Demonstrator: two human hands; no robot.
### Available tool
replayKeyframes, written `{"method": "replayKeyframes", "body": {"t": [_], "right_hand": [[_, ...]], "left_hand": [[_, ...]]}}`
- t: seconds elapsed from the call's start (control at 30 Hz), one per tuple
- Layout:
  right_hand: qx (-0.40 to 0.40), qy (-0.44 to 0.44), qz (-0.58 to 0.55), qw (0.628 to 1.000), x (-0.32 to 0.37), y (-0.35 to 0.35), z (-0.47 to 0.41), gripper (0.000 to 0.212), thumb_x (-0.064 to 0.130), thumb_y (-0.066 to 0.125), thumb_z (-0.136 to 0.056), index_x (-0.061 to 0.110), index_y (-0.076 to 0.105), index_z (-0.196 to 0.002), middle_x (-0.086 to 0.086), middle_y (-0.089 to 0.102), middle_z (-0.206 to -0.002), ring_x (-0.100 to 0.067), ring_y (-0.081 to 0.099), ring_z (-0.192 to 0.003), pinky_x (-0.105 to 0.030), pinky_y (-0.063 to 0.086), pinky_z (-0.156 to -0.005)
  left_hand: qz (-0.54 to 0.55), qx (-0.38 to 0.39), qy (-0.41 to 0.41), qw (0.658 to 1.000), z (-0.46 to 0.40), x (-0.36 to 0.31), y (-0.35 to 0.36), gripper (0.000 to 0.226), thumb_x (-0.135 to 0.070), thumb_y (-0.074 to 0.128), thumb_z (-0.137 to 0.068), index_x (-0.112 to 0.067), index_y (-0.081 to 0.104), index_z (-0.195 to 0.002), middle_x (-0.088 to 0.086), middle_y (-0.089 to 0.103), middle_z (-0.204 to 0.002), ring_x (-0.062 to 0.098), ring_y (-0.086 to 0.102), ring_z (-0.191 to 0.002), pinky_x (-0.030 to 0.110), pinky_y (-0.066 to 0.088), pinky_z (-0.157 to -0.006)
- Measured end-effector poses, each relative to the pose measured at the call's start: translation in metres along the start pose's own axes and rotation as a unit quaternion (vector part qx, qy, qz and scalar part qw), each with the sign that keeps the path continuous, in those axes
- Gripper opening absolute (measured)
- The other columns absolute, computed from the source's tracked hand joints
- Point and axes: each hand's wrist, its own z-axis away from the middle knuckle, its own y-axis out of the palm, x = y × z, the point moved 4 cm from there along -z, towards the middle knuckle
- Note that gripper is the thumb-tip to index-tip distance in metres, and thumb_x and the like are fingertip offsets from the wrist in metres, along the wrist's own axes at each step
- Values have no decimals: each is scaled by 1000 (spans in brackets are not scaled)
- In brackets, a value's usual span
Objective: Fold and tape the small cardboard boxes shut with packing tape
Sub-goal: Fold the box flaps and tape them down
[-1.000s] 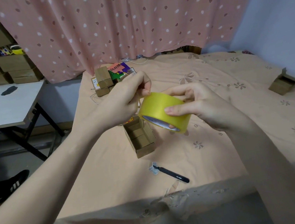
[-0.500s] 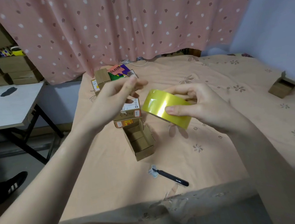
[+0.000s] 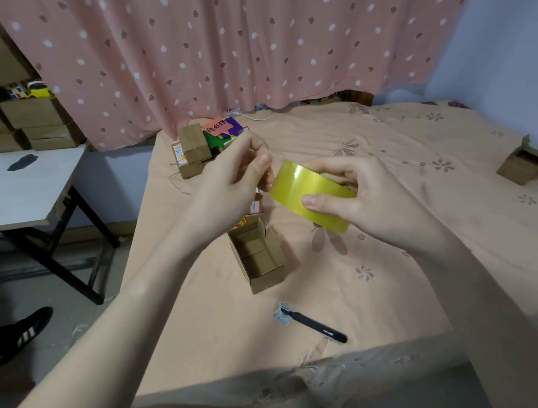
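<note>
- Right hand (image 3: 357,200), centre right of the frame: thumb across the near face and fingers curled over the far edge, gripping the tape roll (image 3: 310,195) clear above the bed (image 3: 434,252)
- Tape roll: yellow and glossy, its broad band facing the camera, its core axis running from upper right to lower left
- Left hand (image 3: 225,188), centre of the frame: fingertips narrowed to a pinch at the roll's upper left edge; a faint clear strip seems to run from the pinch to the roll, though whether the tape end is truly caught cannot be told
- Open box (image 3: 260,258), just below the centre of the frame: resting on the bed with flaps up, under both hands and somewhat nearer the left one
- Governing relation, as a judgement: the free end leaves the roll toward the upper left, so the pull should run leftward, away from the right hand
- Knife (image 3: 315,326), lower centre: lying on the bed, untouched, near the box
- Closed boxes (image 3: 192,148), upper centre: stacked at the far edge of the bed
</note>
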Motion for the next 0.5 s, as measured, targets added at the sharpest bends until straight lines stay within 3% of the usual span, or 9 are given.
{"method": "replayKeyframes", "body": {"t": [0.13,0.23,0.27,0.4,0.5], "right_hand": [[-1,12,-23,1000,-2,-2,4,26,3,66,-84,18,69,-105,-1,72,-81,-12,69,-68,-33,57,-65],[-4,24,-19,1000,-5,-1,4,28,4,66,-85,21,68,-107,-1,72,-79,-19,70,-66,-54,55,-57],[-3,24,-22,999,-6,-1,4,28,4,66,-85,21,68,-108,0,72,-79,-19,70,-65,-53,55,-55],[2,19,-62,998,-8,-1,2,28,2,67,-84,22,68,-104,4,71,-80,-10,69,-68,-21,52,-60],[8,20,-98,995,-11,0,2,27,3,66,-86,18,68,-108,7,71,-81,-10,68,-72,-20,51,-64]], "left_hand": [[8,-5,-20,1000,4,1,5,22,-23,39,-102,-7,50,-91,0,60,-76,9,56,-70,36,54,-68],[46,26,-37,998,5,6,6,7,-18,51,-97,-14,50,-91,5,57,-81,7,55,-67,28,52,-65],[60,39,-43,997,6,7,6,6,-14,55,-94,-15,49,-93,5,55,-81,6,54,-65,26,51,-65],[54,40,-28,997,4,8,3,16,-3,60,-90,-16,51,-94,7,59,-90,8,53,-76,22,48,-75],[49,23,-15,998,6,4,0,14,-2,62,-88,-11,55,-97,9,62,-98,4,55,-79,18,46,-77]]}}
